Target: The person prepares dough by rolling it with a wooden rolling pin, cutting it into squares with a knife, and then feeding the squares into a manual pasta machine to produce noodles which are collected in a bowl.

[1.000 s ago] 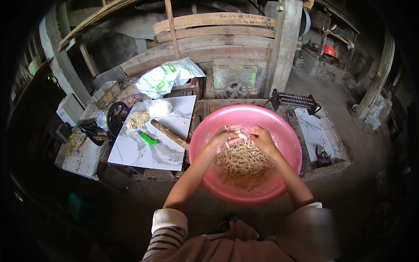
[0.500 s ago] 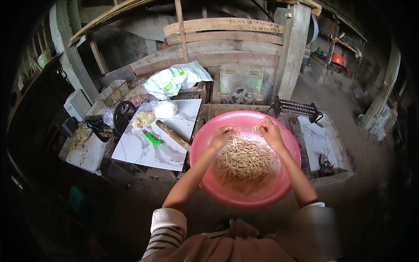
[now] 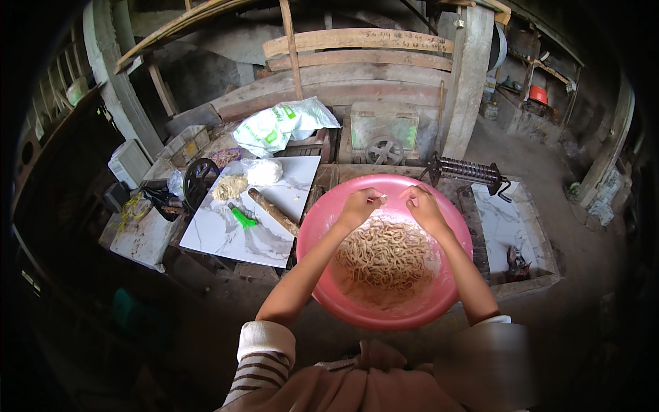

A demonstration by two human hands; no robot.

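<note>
A large pink basin stands in front of me, with a heap of thick, pale noodles in its bottom and whitish powder on its walls. My left hand hovers over the far part of the basin, its fingers pinched together around a small whitish bit too small to name. Close to its right, my right hand is held at the same height with fingers curled and thumb against them. Whatever lies between those fingertips is hidden. Neither hand touches the heap.
Left of the basin, a marble-patterned board bears a rolling pin-like stick, a green-handled tool, dough and a white bag. Behind the basin's right rim sits a crank-handled roller. A printed sack lies farther back.
Pale strands that hung from both hands are no longer seen there. The left hand has moved slightly up and right, nearer the right hand. The view has shifted a little.
</note>
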